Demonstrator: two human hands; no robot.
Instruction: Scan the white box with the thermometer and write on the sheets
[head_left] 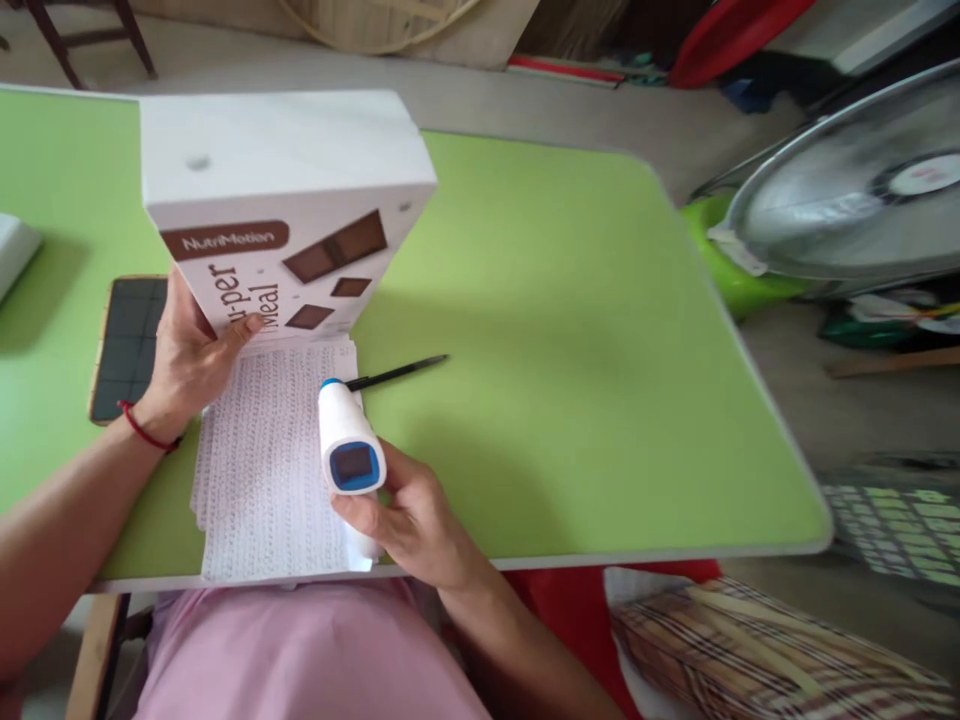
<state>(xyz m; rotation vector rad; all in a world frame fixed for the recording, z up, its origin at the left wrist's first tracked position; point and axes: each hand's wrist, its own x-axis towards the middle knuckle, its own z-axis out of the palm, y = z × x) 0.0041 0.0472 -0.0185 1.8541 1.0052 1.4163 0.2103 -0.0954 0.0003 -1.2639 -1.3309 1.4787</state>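
Note:
My left hand [191, 350] grips the lower part of a white NutriMotion box [292, 230], thumb across its printed front. The box stands tilted over the green table, with brown bars pictured on it. In my right hand [416, 515] is a white infrared thermometer [349, 440] with a blue-framed dark screen facing me; its handle is wrapped by my fingers. Beneath both hands lie sheets of paper [274, 470] covered in rows of small writing. A black pen [397, 372] rests just beyond the thermometer, partly hidden by it.
A dark phone [127, 345] lies on the green table [600, 350], left of the box. At the far left edge sits a white object [15, 250], cut off by the frame. Off the table's right side are a large round metal lid [840, 210] and a plaid bag [780, 640].

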